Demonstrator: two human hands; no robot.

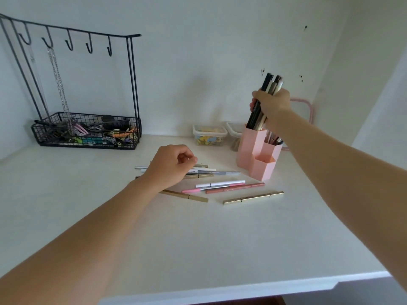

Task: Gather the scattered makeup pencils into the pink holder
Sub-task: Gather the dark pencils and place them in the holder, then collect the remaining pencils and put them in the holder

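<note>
Right hand (272, 104) squeezed shut around a bunch of pencils (263, 102), tips down inside the tall back cup of the pink holder (256, 155), at 2 o'clock; left hand (170, 166) curled loosely over the scattered pencils (222, 186) at 12 o'clock, seems to grip nothing yet; thin, smooth sticks, gold, pink, white; holder hard plastic with flat sides.

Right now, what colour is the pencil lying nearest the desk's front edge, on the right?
Gold: the gold pencil has a metallic finish, seen clearly in the head view.
</note>
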